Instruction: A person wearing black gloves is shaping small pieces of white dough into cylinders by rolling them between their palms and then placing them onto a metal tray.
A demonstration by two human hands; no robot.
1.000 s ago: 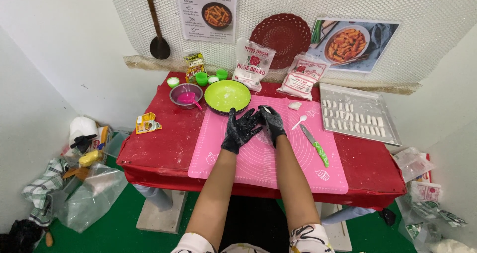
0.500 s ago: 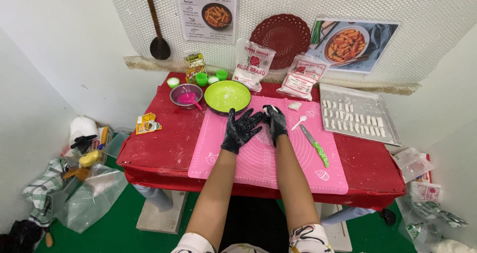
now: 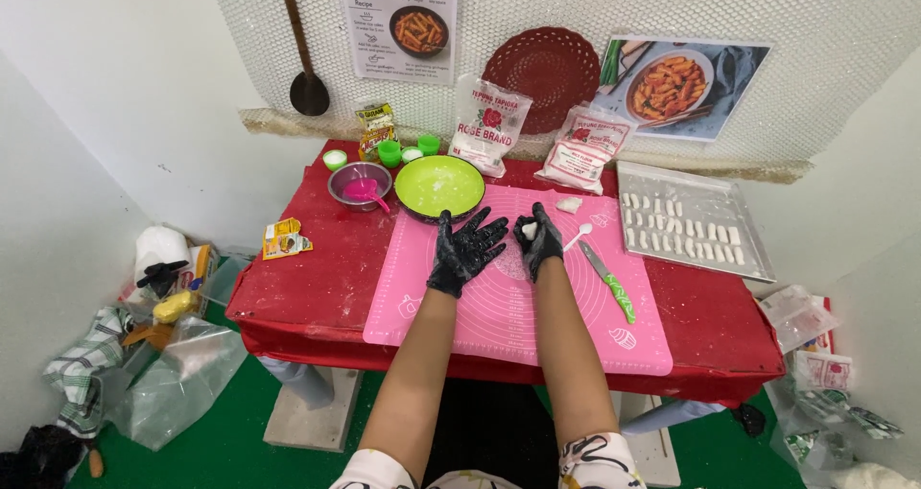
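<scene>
On the pink silicone mat, which covers the middle of the red table, both black-gloved hands work close together. The right hand curls its fingers around a small white dough lump, which sits at the far, left side of the palm, poking out between thumb and fingers. The lump is too small and rounded to tell any long axis or which way it points. The left hand lies flat with fingers spread wide, holding nothing, its fingertips pointing far and right toward the lump, just beside it.

One green bowl stands at the mat's far edge, touching nothing in the hands. One green-handled knife lies to the right of the right hand, its long axis running from far-left to near-right. One white spoon lies between knife and hand. One more dough piece rests farther off. One metal tray at the right carries rows of cut dough sticks, too many and too small to count.
</scene>
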